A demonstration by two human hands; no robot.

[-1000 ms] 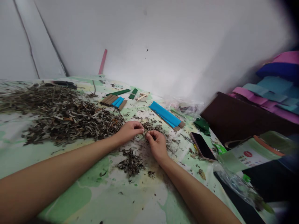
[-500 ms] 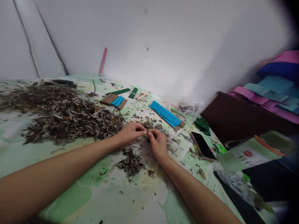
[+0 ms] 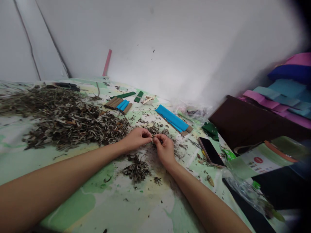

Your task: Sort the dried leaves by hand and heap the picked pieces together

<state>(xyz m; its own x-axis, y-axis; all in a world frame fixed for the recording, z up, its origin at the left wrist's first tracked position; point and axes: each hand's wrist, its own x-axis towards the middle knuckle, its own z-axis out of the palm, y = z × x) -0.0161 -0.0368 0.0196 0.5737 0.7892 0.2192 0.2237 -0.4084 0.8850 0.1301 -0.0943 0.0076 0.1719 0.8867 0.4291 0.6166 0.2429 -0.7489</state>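
Observation:
Fingertip to fingertip, my left hand (image 3: 139,139) and my right hand (image 3: 165,147) meet over the middle of the table, both closed in a pinch. Between them is a tiny dark bit that looks like a dried leaf (image 3: 153,138), mostly covered by the fingers. Behind the hands lies a patch of crumbled leaves (image 3: 159,130). A small heap of dried leaves (image 3: 136,169) sits nearer to me, below the hands. To the left spreads a large pile of dried leaves (image 3: 75,126).
Brown and blue rolls (image 3: 118,105) lie at the back. A blue folded strip (image 3: 173,119) rests right of them. Further right are scissors (image 3: 194,143), a phone (image 3: 211,152), a clear plastic bag (image 3: 247,191) and a dark box (image 3: 257,119). A pink stick (image 3: 107,63) leans on the wall.
Almost nothing differs. Both hands stay pinched together in the same spot, with only a slight shift of the fingertips.

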